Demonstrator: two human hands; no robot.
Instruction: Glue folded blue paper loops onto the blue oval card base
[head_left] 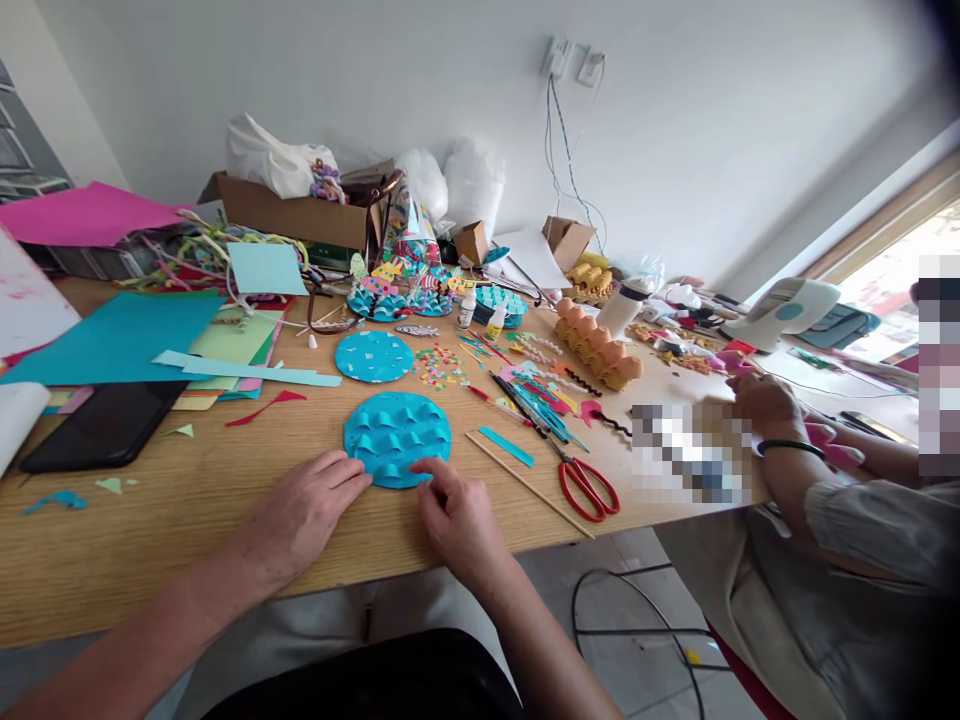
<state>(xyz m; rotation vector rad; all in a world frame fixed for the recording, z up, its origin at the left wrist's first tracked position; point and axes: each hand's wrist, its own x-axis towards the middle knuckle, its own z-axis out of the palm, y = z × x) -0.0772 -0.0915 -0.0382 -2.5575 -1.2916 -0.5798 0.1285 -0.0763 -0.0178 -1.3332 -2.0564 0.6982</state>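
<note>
A round blue disc (397,425) with several curled blue paper strips standing on it lies flat on the wooden table in front of me. At its lower left edge rests my left hand (311,505), fingers extended and fingertips touching the rim. My right hand (459,515) is at the lower right edge, index finger bent onto the disc and the other fingers curled in; whether anything is between them is hidden. Just behind is a second blue disc (373,356) with small pale pieces on it. A short blue strip (507,446) lies to the right, beside a wooden stick (525,482).
Red-handled scissors (590,488) lie near the front edge at right. Coloured confetti (441,368), glue bottles (495,322) and an egg carton (598,345) stand farther back. A black phone (105,430) and paper sheets (120,335) are left. Another person's hands (765,400) work at far right.
</note>
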